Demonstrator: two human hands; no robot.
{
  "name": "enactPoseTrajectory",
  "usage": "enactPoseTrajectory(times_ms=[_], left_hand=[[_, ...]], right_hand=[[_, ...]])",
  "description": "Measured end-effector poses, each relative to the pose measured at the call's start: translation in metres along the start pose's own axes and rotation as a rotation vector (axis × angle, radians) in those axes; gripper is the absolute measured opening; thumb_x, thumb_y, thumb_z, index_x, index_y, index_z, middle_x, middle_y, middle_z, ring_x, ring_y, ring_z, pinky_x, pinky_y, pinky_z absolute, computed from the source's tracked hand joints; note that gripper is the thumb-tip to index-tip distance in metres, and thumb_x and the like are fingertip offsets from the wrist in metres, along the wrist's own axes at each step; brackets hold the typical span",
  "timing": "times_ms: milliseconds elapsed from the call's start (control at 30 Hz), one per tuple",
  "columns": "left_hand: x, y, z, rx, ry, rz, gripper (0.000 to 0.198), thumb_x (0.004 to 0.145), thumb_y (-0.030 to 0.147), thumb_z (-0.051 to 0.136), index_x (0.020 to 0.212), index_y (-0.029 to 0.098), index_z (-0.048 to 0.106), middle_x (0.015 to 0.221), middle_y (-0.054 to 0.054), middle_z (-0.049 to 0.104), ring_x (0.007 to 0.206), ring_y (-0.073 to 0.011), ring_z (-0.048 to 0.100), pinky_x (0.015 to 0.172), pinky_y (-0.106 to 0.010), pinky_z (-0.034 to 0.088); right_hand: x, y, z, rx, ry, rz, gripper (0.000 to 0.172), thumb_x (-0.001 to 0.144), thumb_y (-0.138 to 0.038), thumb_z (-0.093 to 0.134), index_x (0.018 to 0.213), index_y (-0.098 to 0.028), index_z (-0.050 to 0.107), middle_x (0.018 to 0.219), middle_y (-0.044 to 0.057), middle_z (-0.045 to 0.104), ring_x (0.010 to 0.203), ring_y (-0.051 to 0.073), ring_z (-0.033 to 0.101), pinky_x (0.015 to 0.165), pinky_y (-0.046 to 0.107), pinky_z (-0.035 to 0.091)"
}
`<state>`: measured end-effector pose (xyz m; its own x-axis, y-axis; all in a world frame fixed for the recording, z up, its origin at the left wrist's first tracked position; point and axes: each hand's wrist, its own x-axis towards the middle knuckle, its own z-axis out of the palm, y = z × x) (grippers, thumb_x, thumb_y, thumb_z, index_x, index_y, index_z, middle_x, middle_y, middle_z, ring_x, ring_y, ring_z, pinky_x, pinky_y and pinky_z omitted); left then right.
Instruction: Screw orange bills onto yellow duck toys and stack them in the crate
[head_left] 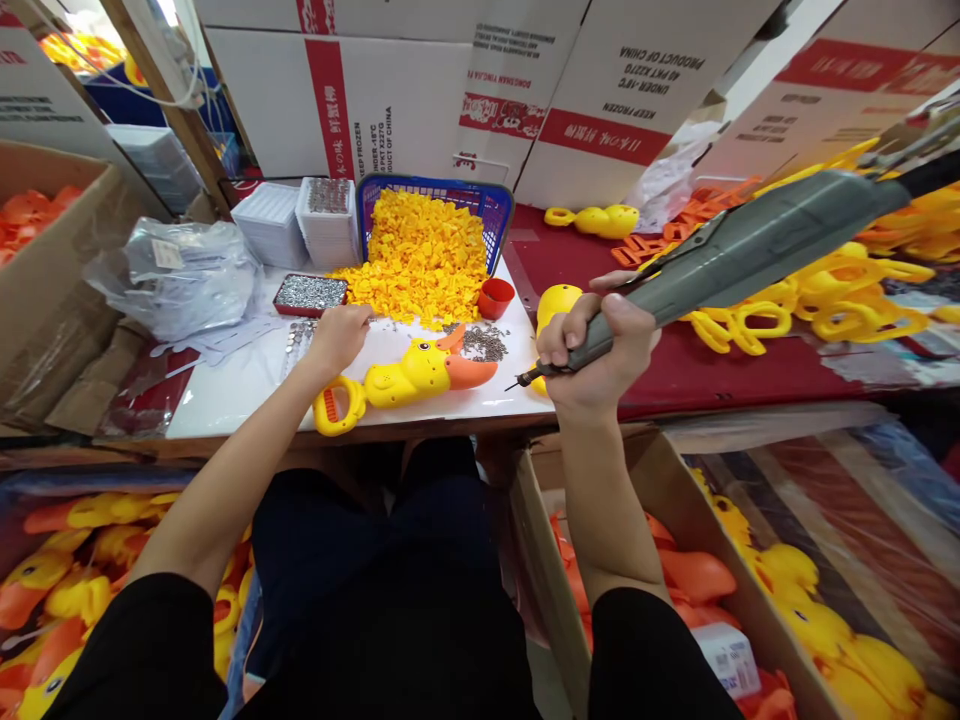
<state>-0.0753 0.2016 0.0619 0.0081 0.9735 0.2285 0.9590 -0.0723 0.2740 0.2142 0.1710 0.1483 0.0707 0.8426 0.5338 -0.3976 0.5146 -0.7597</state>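
My right hand (pixel 596 350) is wrapped round a grey electric screwdriver (pixel 750 240), its thin bit pointing left above the front edge of the white work surface. A yellow toy part (pixel 556 300) lies partly hidden behind that hand. My left hand (pixel 341 340) is closed over the work surface, close to the heap of small yellow parts; whatever its fingers hold is hidden. In front lies a yellow duck toy (pixel 409 375) with an orange beak and a loop handle, beak to the right. Several small screws (pixel 486 343) are scattered behind the beak.
A blue basket (pixel 499 225) spills yellow parts beside a red cup (pixel 496 298). Left of it sit a red tray (pixel 309 293) of small metal pieces and stacked white trays (pixel 271 222). Boxes of orange parts (pixel 697 575) and finished-looking ducks (pixel 75 590) flank my legs.
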Motion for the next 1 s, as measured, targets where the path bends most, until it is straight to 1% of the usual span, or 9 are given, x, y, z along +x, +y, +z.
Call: enactPoseTrajectory(times_ms=[100, 167, 233, 333, 433, 567, 767, 933, 1000], left_hand=[[-0.017, 0.012, -0.012, -0.117, 0.128, 0.019, 0.025, 0.094, 0.011, 0.053, 0.107, 0.015, 0.074, 0.113, -0.013, 0.08, 0.106, -0.0246, 0.074, 0.099, -0.037, 0.055], [-0.04, 0.028, -0.02, -0.322, 0.301, 0.062, 0.017, 0.094, 0.014, 0.06, 0.105, 0.014, 0.073, 0.106, -0.01, 0.08, 0.098, -0.0213, 0.076, 0.095, -0.034, 0.059], [-0.068, 0.05, -0.023, -0.574, 0.479, 0.154, 0.008, 0.094, 0.018, 0.068, 0.1, 0.017, 0.074, 0.098, -0.005, 0.081, 0.092, -0.019, 0.077, 0.089, -0.033, 0.062], [-0.107, 0.085, -0.018, -0.712, 0.542, 0.241, 0.005, 0.092, 0.015, 0.073, 0.095, 0.019, 0.074, 0.091, -0.003, 0.08, 0.086, -0.0158, 0.076, 0.081, -0.029, 0.062], [-0.125, 0.114, -0.004, -0.824, 0.526, 0.246, 0.01, 0.089, 0.013, 0.078, 0.094, 0.02, 0.073, 0.088, -0.001, 0.079, 0.082, -0.014, 0.075, 0.079, -0.027, 0.062], [-0.128, 0.136, 0.01, -0.912, 0.532, 0.216, 0.009, 0.088, 0.017, 0.081, 0.093, 0.02, 0.073, 0.086, -0.001, 0.079, 0.08, -0.0144, 0.075, 0.077, -0.028, 0.063], [-0.124, 0.146, 0.006, -0.838, 0.616, 0.212, 0.007, 0.09, 0.02, 0.08, 0.094, 0.021, 0.074, 0.086, -0.001, 0.08, 0.079, -0.0155, 0.076, 0.075, -0.029, 0.064], [-0.118, 0.145, 0.004, -0.787, 0.605, 0.281, 0.012, 0.088, 0.016, 0.081, 0.095, 0.021, 0.073, 0.087, -0.001, 0.08, 0.08, -0.0151, 0.076, 0.076, -0.027, 0.063], [-0.116, 0.145, 0.003, -0.771, 0.596, 0.301, 0.013, 0.088, 0.015, 0.081, 0.096, 0.02, 0.073, 0.088, -0.002, 0.08, 0.08, -0.015, 0.076, 0.077, -0.027, 0.063]], right_hand=[[0.0, -0.001, -0.001, 0.046, 0.015, -0.008, 0.022, 0.079, -0.045, 0.073, 0.086, -0.03, 0.058, 0.047, -0.01, 0.035, 0.031, 0.01, 0.031, 0.033, 0.027, 0.021], [-0.001, -0.002, 0.0, 0.07, 0.016, -0.005, 0.023, 0.079, -0.044, 0.074, 0.086, -0.03, 0.058, 0.047, -0.01, 0.035, 0.031, 0.01, 0.031, 0.033, 0.027, 0.021], [-0.002, -0.005, 0.003, 0.076, 0.007, 0.007, 0.026, 0.078, -0.047, 0.075, 0.087, -0.031, 0.058, 0.047, -0.011, 0.034, 0.031, 0.01, 0.031, 0.032, 0.028, 0.022], [-0.007, -0.01, 0.011, 0.05, 0.006, 0.014, 0.032, 0.078, -0.054, 0.075, 0.09, -0.031, 0.057, 0.048, -0.011, 0.032, 0.031, 0.011, 0.031, 0.032, 0.028, 0.023], [-0.015, -0.013, 0.024, 0.019, -0.004, -0.011, 0.036, 0.079, -0.059, 0.073, 0.091, -0.032, 0.055, 0.047, -0.012, 0.03, 0.029, 0.011, 0.029, 0.03, 0.028, 0.023], [-0.023, -0.013, 0.036, 0.036, -0.044, -0.014, 0.035, 0.079, -0.06, 0.072, 0.089, -0.032, 0.053, 0.042, -0.013, 0.028, 0.026, 0.012, 0.025, 0.029, 0.028, 0.024], [-0.026, -0.014, 0.039, 0.005, -0.021, 0.048, 0.038, 0.079, -0.065, 0.069, 0.085, -0.033, 0.05, 0.04, -0.012, 0.03, 0.025, 0.012, 0.023, 0.028, 0.028, 0.024], [-0.026, -0.017, 0.037, 0.051, -0.007, 0.046, 0.022, 0.08, -0.046, 0.067, 0.086, -0.032, 0.051, 0.041, -0.012, 0.034, 0.024, 0.011, 0.023, 0.028, 0.025, 0.023], [-0.026, -0.017, 0.036, 0.059, -0.02, 0.034, 0.02, 0.08, -0.044, 0.066, 0.086, -0.032, 0.052, 0.041, -0.012, 0.034, 0.024, 0.011, 0.023, 0.027, 0.025, 0.023]])
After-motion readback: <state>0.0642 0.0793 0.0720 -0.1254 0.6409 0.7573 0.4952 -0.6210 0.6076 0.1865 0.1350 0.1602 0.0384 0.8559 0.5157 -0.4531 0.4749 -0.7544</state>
